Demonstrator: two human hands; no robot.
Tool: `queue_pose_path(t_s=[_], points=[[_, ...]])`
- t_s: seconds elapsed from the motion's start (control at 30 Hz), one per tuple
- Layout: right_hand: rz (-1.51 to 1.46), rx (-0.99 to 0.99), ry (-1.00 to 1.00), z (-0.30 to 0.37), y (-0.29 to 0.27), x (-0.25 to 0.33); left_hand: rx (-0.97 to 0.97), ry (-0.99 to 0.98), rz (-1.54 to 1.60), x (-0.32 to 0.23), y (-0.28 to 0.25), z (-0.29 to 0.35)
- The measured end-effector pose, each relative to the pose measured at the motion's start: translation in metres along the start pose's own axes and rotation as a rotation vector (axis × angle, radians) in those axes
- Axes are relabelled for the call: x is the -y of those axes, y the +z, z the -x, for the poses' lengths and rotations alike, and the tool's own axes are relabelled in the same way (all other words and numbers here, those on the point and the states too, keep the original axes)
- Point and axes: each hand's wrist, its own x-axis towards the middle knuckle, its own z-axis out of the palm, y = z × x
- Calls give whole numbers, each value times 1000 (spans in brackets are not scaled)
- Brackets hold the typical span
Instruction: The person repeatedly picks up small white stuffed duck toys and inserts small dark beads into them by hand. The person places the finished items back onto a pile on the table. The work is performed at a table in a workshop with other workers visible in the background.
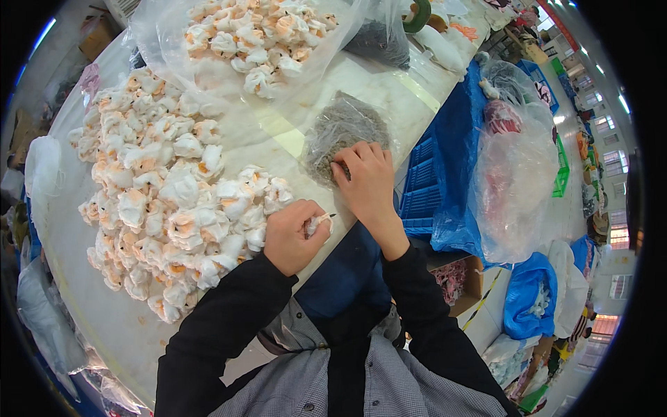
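My left hand is closed round a small white and peach flower head, apparently cloth, and a thin dark tip sticks out of it. Most of that flower is hidden by the fingers. Beside it, a large heap of similar white and peach flowers covers the left of the table. My right hand reaches into a clear plastic bag of fine grey-brown pieces. Its fingers are bent down with the tips among the pieces, so what they pinch is hidden.
More such flowers fill a big clear bag on the table's far side. Behind stands a bag of dark pieces. Right of the table are a blue crate and a large clear plastic bag. A cardboard box stands below.
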Motion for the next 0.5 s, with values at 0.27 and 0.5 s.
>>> queue_pose_path(t_s=[0.27,0.5], points=[[-332,-102,98,3,-24,4,-14,-10,54,-3,0,-2],[-1268,223,652,51,-56,30,-11,21,74,-2,-2,0]])
